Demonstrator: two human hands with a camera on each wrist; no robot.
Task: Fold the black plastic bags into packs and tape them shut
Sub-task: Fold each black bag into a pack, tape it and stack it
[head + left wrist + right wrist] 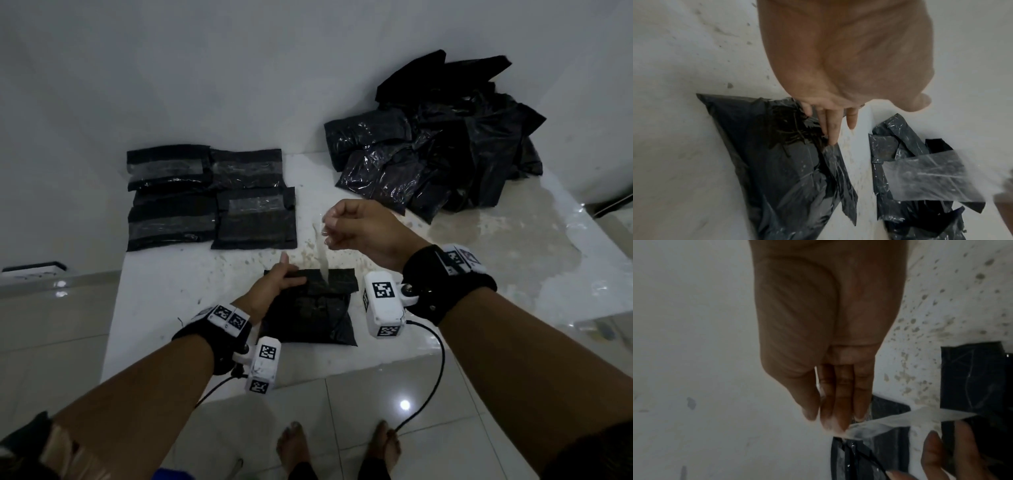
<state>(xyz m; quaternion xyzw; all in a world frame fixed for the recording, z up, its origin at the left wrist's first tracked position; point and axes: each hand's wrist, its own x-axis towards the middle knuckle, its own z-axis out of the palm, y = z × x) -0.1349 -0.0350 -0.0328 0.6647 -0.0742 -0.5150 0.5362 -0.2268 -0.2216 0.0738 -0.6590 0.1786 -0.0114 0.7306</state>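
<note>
While the folded black bag (310,308) lies on the white table (479,260) near its front edge, the left hand (274,287) presses flat fingers (831,128) on the bag's far flap. Above the bag, the right hand (363,229) pinches a clear tape strip (322,255) running down to it. Taped packs (210,197) lie beyond the bag to the left, loose bags (442,137) beyond to the right.
</note>
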